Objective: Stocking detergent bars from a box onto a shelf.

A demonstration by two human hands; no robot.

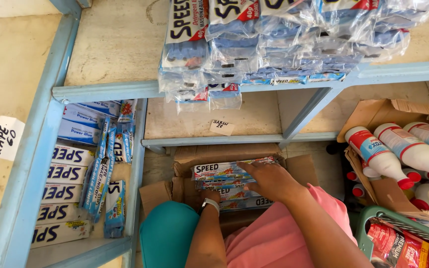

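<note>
Right hand (270,179): lies flat, fingers extended, on the top of a stack of detergent bar packs (232,182) in an open cardboard box (189,159) on the floor below the lowest shelf; it grips nothing. About five packs show in the stack, the lower ones partly hidden.

Left hand (213,195): mostly hidden behind the wrist, which wears one white watch (210,203); it touches the near side of the stack, and I cannot tell whether it is open or closed.

Side compartment, left: five white bar packs (63,194) laid in a column, three blue soap boxes (83,121) above them, and several sachet strips (106,168) standing between.

Blue shelf frame (100,91): one heap of bagged detergent sachets (274,42) overhanging its edge. Two handwritten paper tags, one on the lower shelf (221,127), one on the left wall (5,138).

Right: a torn carton holding at least five white bottles with red caps (398,151). One green basket (373,218) with red packets (398,245).
</note>
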